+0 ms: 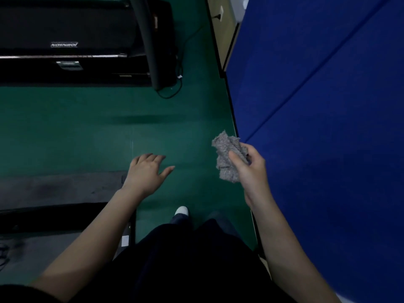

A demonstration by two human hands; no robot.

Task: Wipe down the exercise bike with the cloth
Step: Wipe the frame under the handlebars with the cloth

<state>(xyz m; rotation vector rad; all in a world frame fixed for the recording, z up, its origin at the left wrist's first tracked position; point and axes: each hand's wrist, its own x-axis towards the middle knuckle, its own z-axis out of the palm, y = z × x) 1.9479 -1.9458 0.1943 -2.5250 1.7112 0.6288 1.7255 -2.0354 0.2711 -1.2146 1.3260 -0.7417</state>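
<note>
The right hand [248, 169] grips the crumpled grey woven cloth [227, 159] above the green floor [87, 127]; the left hand [146, 171] hangs spread, holding nothing — no exercise bike plainly visible, so wiping looks unstarted.

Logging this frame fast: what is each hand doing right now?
Left hand: open, fingers spread, holding nothing.
Right hand: gripping the crumpled grey cloth.
</note>
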